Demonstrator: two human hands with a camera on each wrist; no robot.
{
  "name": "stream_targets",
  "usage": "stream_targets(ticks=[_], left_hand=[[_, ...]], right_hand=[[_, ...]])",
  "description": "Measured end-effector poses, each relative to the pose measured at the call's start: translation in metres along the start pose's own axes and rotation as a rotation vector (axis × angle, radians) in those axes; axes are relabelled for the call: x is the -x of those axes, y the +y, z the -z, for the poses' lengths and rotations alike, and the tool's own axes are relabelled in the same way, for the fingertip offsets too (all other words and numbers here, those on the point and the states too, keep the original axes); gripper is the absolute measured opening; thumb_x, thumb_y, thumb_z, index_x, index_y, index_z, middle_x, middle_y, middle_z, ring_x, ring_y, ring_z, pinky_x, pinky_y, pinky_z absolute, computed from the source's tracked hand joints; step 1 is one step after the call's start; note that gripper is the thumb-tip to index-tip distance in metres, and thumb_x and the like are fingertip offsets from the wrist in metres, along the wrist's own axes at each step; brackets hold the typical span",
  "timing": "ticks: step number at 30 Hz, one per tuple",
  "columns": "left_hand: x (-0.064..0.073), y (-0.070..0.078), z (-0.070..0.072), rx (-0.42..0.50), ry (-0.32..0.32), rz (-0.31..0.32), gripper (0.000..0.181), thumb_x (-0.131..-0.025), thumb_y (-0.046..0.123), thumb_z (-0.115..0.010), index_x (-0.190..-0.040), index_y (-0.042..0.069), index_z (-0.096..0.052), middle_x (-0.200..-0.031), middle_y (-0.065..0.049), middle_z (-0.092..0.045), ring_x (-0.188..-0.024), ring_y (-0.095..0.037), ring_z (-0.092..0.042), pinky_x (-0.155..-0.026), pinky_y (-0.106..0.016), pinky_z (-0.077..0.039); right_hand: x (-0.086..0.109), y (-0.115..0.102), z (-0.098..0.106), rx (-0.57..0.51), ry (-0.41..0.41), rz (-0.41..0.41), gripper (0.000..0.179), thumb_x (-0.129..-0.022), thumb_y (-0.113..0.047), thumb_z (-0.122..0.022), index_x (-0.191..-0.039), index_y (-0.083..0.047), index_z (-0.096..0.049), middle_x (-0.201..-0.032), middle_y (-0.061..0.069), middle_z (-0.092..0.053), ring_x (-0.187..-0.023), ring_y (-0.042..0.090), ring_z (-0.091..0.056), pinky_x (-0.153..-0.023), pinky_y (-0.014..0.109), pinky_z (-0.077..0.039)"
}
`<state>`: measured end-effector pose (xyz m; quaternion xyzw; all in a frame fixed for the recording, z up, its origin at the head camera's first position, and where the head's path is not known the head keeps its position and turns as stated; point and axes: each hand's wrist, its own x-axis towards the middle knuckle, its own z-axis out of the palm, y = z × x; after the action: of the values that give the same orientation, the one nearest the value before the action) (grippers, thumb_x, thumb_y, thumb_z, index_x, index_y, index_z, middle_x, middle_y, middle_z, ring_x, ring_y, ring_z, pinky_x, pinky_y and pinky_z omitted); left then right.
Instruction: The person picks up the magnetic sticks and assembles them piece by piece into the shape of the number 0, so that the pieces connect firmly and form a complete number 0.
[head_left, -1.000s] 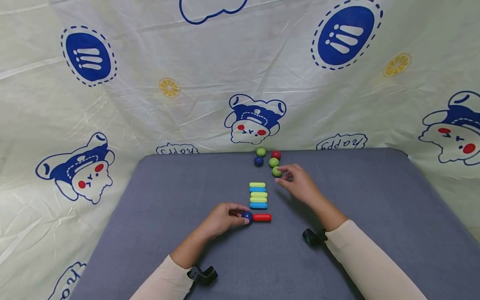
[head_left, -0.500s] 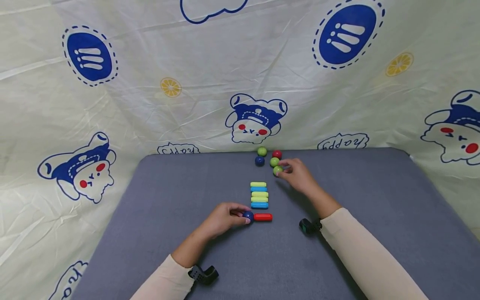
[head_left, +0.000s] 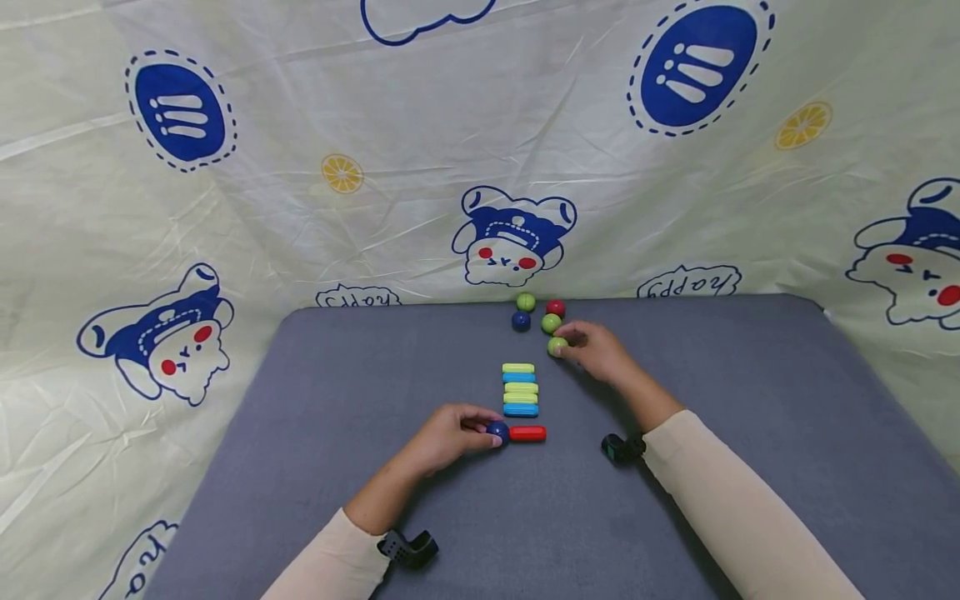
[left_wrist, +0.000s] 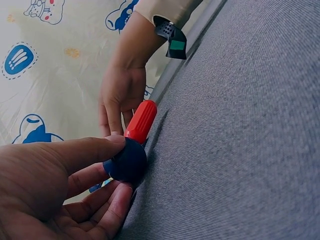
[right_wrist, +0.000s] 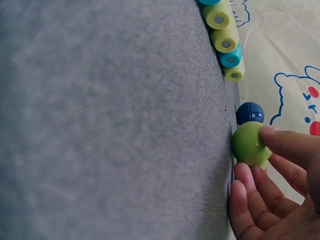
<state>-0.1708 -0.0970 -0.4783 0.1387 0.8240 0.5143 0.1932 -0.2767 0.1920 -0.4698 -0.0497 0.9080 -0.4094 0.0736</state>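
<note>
Between thumb and fingers, my left hand (head_left: 447, 437) pinches a dark blue ball (left_wrist: 129, 161) low over the table. A red ribbed rod (head_left: 528, 434) touches that ball and points right. Further back, my right hand (head_left: 600, 354) pinches a green ball (right_wrist: 250, 143) between thumb and fingertips. Behind it sit a second green ball (head_left: 551, 323), a red ball (head_left: 555, 308), another blue ball (head_left: 521, 322) and one more green ball (head_left: 526, 302). A row of yellow and blue rods (head_left: 521, 388) lies between the hands.
The grey cloth-covered table (head_left: 360, 367) reaches back to a printed pale curtain (head_left: 405, 225). Dark bands with small devices (head_left: 408, 550) are on both wrists.
My right hand has closed its thumb and fingers on the nearest green ball and drawn it slightly toward me, apart from the green ball behind. The left hand stays put.
</note>
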Motion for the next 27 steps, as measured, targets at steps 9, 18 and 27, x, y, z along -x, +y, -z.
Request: stream_targets(ticks=[9, 18, 27], left_hand=[[0.002, 0.003, -0.001, 0.009, 0.011, -0.004, 0.032, -0.086, 0.017, -0.081, -0.117, 0.009, -0.075, -0.101, -0.007, -0.07, -0.088, -0.013, -0.06, -0.075, -0.025, -0.05], [0.0, 0.003, 0.0, -0.001, 0.0, 0.01, 0.031, -0.086, 0.02, -0.081, -0.116, 0.012, -0.076, -0.101, -0.004, -0.07, -0.089, -0.012, -0.06, -0.077, -0.026, -0.051], [0.001, 0.003, 0.0, 0.001, 0.003, 0.004, 0.031, -0.087, 0.021, -0.081, -0.116, 0.013, -0.076, -0.099, -0.003, -0.07, -0.088, -0.013, -0.061, -0.076, -0.028, -0.051]], right_hand=[[0.018, -0.002, 0.003, -0.028, -0.087, -0.014, 0.034, -0.096, -0.023, -0.071, -0.126, -0.008, -0.067, -0.13, 0.018, -0.064, -0.113, 0.033, -0.062, -0.088, 0.042, -0.051], [0.033, -0.006, 0.003, -0.033, -0.136, -0.02, 0.033, -0.097, -0.022, -0.07, -0.126, -0.008, -0.067, -0.127, 0.018, -0.065, -0.104, 0.028, -0.062, -0.079, 0.033, -0.053], [0.049, -0.007, 0.003, 0.007, -0.158, 0.013, 0.026, -0.096, -0.021, -0.07, -0.12, -0.011, -0.07, -0.12, 0.014, -0.068, -0.103, 0.026, -0.064, -0.083, 0.038, -0.052]])
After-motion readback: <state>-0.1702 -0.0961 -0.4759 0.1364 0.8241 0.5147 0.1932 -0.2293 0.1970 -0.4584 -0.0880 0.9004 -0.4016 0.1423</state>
